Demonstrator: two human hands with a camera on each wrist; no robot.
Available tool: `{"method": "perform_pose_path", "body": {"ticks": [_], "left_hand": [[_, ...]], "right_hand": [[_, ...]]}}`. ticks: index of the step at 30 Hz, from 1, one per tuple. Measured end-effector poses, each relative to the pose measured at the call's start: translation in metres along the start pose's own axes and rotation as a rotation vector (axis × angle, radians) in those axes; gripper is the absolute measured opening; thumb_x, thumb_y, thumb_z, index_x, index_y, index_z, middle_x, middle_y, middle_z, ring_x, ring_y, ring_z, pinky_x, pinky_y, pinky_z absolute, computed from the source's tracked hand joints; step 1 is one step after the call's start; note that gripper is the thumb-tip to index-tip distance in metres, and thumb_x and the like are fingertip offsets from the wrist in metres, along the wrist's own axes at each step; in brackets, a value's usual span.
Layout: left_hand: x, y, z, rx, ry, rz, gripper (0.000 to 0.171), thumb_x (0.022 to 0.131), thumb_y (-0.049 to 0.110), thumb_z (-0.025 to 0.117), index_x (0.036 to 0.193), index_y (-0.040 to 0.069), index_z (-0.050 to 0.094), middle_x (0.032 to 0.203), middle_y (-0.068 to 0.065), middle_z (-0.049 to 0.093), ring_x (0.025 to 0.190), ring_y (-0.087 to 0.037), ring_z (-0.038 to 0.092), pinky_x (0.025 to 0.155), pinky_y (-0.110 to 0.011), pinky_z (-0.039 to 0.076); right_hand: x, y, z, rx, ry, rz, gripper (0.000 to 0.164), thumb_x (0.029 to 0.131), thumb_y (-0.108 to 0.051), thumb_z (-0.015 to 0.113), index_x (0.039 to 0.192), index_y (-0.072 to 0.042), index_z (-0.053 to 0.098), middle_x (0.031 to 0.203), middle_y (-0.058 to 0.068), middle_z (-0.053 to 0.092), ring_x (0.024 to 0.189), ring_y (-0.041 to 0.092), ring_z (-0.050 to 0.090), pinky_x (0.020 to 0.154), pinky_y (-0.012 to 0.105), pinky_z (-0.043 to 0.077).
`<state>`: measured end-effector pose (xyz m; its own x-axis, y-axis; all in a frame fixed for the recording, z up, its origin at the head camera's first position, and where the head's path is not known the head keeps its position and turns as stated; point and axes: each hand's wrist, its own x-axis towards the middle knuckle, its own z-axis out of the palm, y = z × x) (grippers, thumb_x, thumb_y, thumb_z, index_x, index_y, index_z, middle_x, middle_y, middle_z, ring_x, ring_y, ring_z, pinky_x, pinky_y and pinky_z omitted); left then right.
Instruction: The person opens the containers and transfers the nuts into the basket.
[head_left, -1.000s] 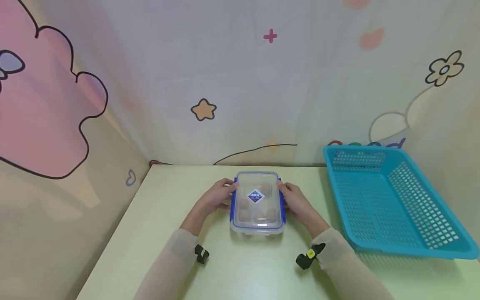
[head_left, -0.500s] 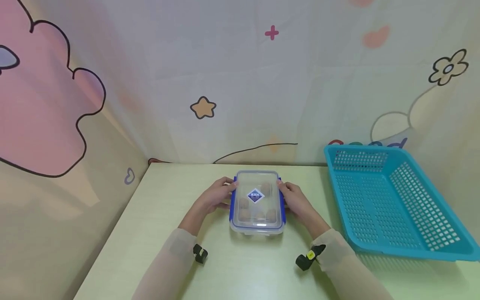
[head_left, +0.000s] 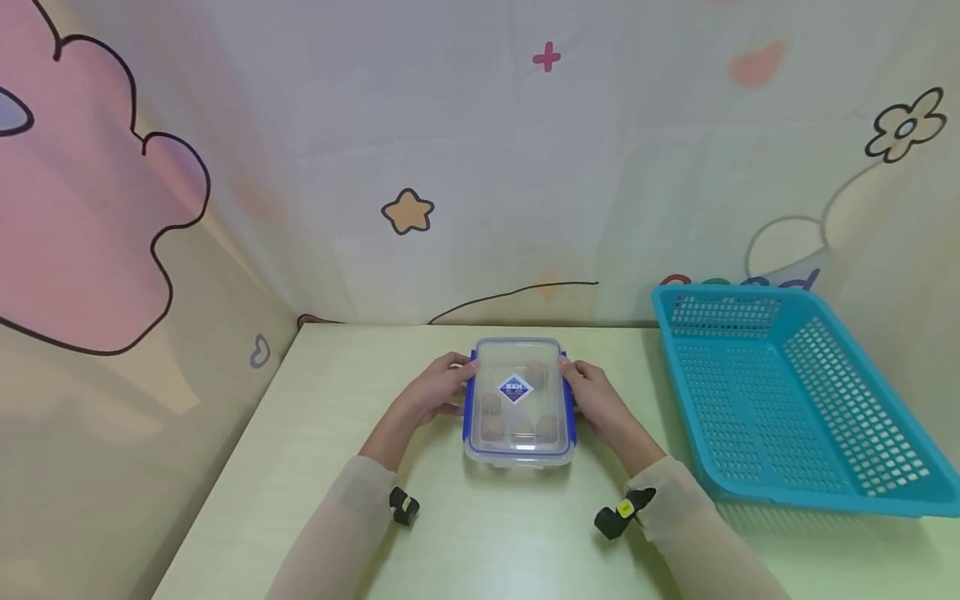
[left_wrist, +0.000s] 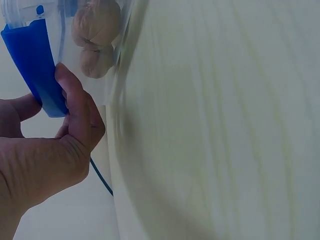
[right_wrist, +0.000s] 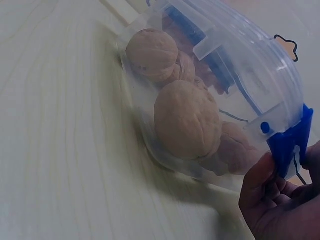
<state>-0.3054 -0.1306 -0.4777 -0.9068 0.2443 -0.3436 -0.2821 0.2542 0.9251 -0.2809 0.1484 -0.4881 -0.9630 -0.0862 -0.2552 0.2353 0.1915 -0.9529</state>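
A clear plastic food container (head_left: 519, 433) with a lid and blue side latches sits in the middle of the table. Several walnuts (right_wrist: 187, 120) show through its wall, and a blue diamond label (head_left: 516, 389) marks the lid. On the left side, my left hand (head_left: 438, 389) pinches a blue latch (left_wrist: 37, 67) between thumb and finger. My right hand (head_left: 597, 400) does likewise with the opposite latch (right_wrist: 291, 142), its fingertips at the lower edge. Both latches slant outward from the wall in the wrist views.
A large blue plastic basket (head_left: 813, 501) with perforated walls stands to the right, beyond my right forearm. The pale wooden table (head_left: 360, 367) ends at a printed cloth backdrop (head_left: 480, 142) behind and at the left.
The head view has shifted slightly. Both hands keep their places at the container's sides, and the container and basket stay where they were.
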Motion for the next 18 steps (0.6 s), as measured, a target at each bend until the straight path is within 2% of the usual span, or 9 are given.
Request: {"method": "perform_pose_path", "body": {"ticks": [5, 10, 18], "left_hand": [[-0.0004, 0.0020, 0.0008, 0.009, -0.004, -0.005, 0.050, 0.112, 0.040, 0.055, 0.149, 0.006, 0.048, 0.128, -0.017, 0.064, 0.113, -0.032, 0.067, 0.079, -0.039, 0.065], [0.0002, 0.0039, 0.0004, 0.017, -0.008, -0.017, 0.051, 0.112, 0.040, 0.054, 0.148, 0.004, 0.048, 0.127, -0.017, 0.064, 0.113, -0.032, 0.066, 0.081, -0.039, 0.064], [0.0013, 0.0031, -0.0010, 0.014, -0.028, -0.016, 0.050, 0.113, 0.039, 0.053, 0.146, 0.002, 0.049, 0.127, -0.017, 0.063, 0.114, -0.032, 0.065, 0.084, -0.040, 0.064]], "right_hand": [[-0.0005, -0.0004, -0.0006, -0.001, 0.001, -0.003, 0.059, 0.114, -0.050, 0.041, 0.137, 0.003, 0.053, 0.119, 0.015, 0.062, 0.098, 0.022, 0.061, 0.078, 0.032, 0.058], [0.0011, -0.0004, -0.0011, 0.016, -0.005, -0.011, 0.060, 0.115, -0.048, 0.039, 0.142, 0.004, 0.051, 0.121, 0.016, 0.063, 0.098, 0.022, 0.063, 0.078, 0.033, 0.060], [0.0000, -0.0024, 0.0019, -0.020, 0.003, -0.018, 0.059, 0.117, -0.042, 0.033, 0.151, 0.004, 0.047, 0.127, 0.020, 0.063, 0.103, 0.023, 0.065, 0.081, 0.036, 0.062]]}}
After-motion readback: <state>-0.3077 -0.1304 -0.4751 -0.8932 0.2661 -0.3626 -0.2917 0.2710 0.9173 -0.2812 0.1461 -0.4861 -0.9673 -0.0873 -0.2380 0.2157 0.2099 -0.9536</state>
